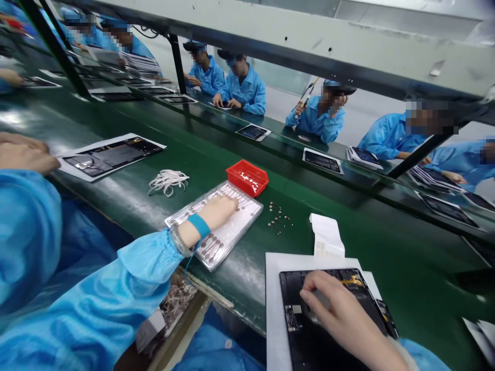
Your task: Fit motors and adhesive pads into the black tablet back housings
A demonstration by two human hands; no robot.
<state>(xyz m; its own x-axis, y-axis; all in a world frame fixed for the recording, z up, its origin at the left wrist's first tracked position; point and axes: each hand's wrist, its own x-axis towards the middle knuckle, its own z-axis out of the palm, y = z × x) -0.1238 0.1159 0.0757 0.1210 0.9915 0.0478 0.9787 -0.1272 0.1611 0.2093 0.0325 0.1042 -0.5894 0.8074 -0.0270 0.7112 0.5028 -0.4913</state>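
Nearest of all, at the lower right, a black tablet back on a white sheet, with a yellow ribbon cable near its top edge. Over that panel, the right hand, fingers curled and narrowed against the surface; a small grey patch just under the fingertips, too blurred to tell whether anything is gripped. Just above the sheet, a folded piece of white paper. To the left, a light-blue sleeve reaching across the green tabletop, with a blue wrist strap and a thin cord trailing from it. Past the strap, the left hand lying flat and wide, palm down, on a metal-edged tray of small dark-tipped strips, nothing visibly held. Just beside that tray, a scatter of small round metal discs on the tabletop, a red plastic bin at the tray's far corner, and a loose bundle of white strips on its other side. Further left, a co-worker's hand just beside a second tablet on a paper sheet. Across the tabletop, more tablets on sheets, and beyond them a row of co-workers in blue smocks, under a long pale overhead beam.
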